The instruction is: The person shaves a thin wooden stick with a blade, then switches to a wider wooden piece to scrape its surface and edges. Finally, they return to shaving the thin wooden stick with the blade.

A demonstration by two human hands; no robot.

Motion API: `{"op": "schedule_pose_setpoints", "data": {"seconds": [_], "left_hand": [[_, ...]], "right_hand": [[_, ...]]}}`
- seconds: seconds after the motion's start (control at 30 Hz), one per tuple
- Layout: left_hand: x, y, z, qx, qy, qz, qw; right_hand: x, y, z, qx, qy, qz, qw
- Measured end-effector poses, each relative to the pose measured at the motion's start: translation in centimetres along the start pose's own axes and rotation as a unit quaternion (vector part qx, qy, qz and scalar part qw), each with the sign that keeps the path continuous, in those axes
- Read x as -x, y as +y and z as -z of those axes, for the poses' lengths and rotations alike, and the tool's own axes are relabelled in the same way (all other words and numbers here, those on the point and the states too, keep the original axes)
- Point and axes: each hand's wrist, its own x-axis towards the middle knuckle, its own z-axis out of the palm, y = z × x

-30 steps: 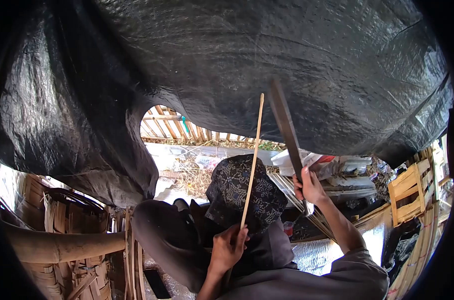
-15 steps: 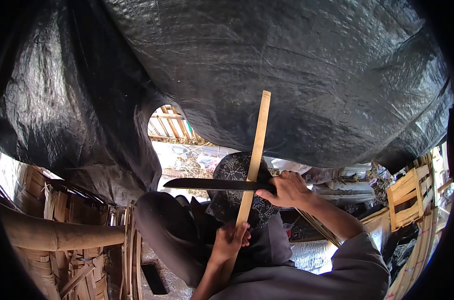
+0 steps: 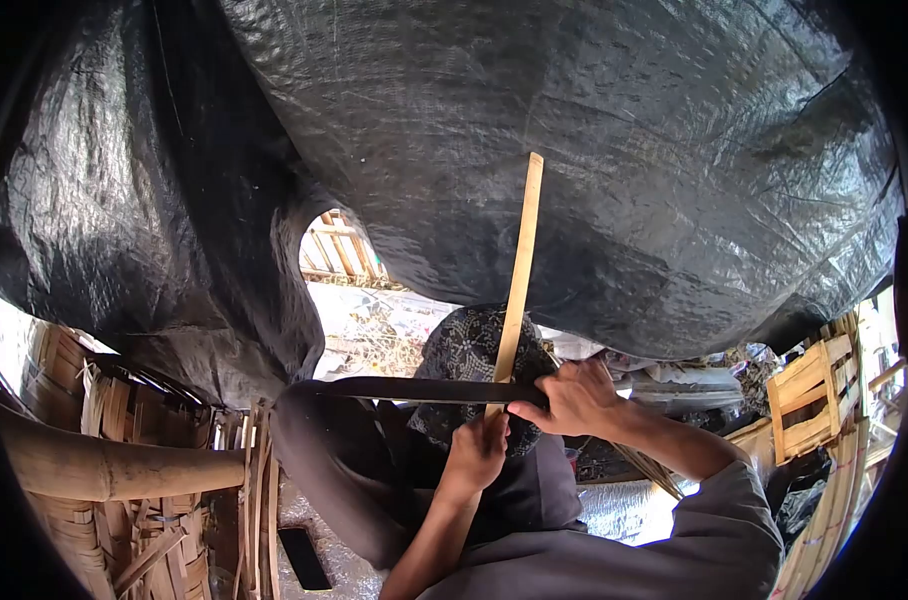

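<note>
My left hand (image 3: pixel 477 452) is closed around the lower part of a long, flat bamboo strip (image 3: pixel 522 265), which points up and away from me. In my right hand (image 3: pixel 581 398) is the handle of a machete (image 3: pixel 424 390) with a long dark blade pointing left. The blade lies across the strip, just above my left fingers. Beneath both is a dark patterned cloth (image 3: pixel 461 345) over my lap or knee. My fingers hide most of the handle, and the strip's lower end is out of sight behind my left hand.
A black plastic sheet (image 3: pixel 574 150) hangs in front. To the left are a thick bamboo pole (image 3: pixel 124 472) and woven bamboo pieces. A phone (image 3: pixel 304 558) lies on the floor. At right stands a slatted wooden crate (image 3: pixel 809 398).
My left hand has moved up with the bamboo strip, closer to the blade. The strip's far end reaches higher. The machete sits slightly lower in view.
</note>
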Motion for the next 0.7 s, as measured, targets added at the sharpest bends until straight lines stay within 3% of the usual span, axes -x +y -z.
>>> {"op": "schedule_pose_setpoints", "data": {"seconds": [0.07,0.1,0.17,0.23,0.3,0.37,0.4,0.5,0.63,0.7], "left_hand": [[-0.2,-0.6,-0.5,-0.086,0.033,-0.077,0.993],[-0.2,-0.5,-0.5,-0.082,0.033,-0.074,0.993],[0.0,0.0,-0.7,-0.08,0.032,-0.067,0.994],[0.4,0.2,-1.1,-0.108,0.039,-0.078,0.99],[0.4,0.4,-1.3,-0.183,0.076,-0.123,0.972],[0.5,0.3,-1.4,-0.206,0.089,-0.145,0.964],[0.6,0.3,-1.6,-0.228,0.1,-0.158,0.955],[1.0,0.4,-1.9,-0.302,0.105,-0.139,0.937],[1.7,1.0,-2.3,-0.357,0.092,-0.116,0.922],[1.8,0.6,-2.6,-0.362,0.119,-0.148,0.913]], "right_hand": [[0.3,0.5,-0.2,0.025,0.026,-0.004,0.999],[-0.2,1.0,0.1,0.02,0.008,-0.022,1.0],[-1.6,3.1,0.0,0.085,0.078,-0.016,0.993],[-3.2,5.6,0.0,0.043,0.147,-0.101,0.983],[-3.5,6.9,0.3,0.005,0.152,-0.128,0.98],[-2.8,7.2,0.3,0.014,0.157,-0.104,0.982],[-2.2,6.2,1.1,0.009,0.088,-0.12,0.989],[-0.4,4.4,0.3,0.0,0.043,-0.048,0.998],[1.0,2.4,-1.1,-0.003,0.094,0.021,0.995],[0.8,2.3,-0.6,0.037,0.107,0.04,0.993]]}}
